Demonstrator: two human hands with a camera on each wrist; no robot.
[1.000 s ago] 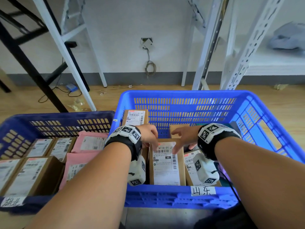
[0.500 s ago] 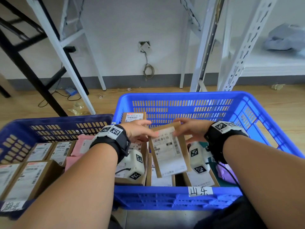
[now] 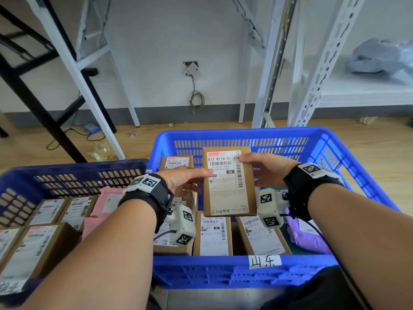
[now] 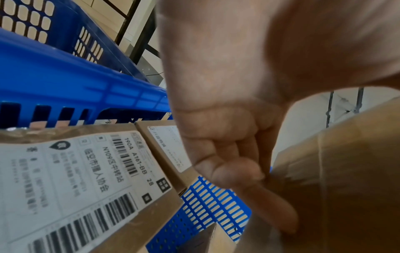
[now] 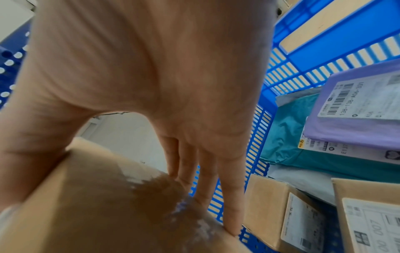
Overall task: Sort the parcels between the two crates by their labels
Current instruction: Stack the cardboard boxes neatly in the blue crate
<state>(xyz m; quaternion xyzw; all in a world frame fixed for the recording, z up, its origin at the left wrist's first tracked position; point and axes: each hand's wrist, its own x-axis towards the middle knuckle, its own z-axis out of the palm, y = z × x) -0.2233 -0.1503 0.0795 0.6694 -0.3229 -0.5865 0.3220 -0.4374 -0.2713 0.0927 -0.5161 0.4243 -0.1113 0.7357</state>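
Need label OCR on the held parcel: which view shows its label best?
Head view: the held parcel faces the camera, its label legible. Left wrist and right wrist views show only plain cardboard, blurred, no label.

— What's behind, top of the frame?
— A pale wall (image 3: 156,41) with a grey skirting band (image 3: 178,115), a socket box (image 3: 191,69) trailing a coiled cable (image 3: 197,100).
— Floor?
— Light wood floor (image 3: 33,148), a small blue device (image 3: 91,128) at left.
— Furniture?
— White slotted shelving uprights (image 3: 319,63) upper right, a black frame (image 3: 33,90) upper left.
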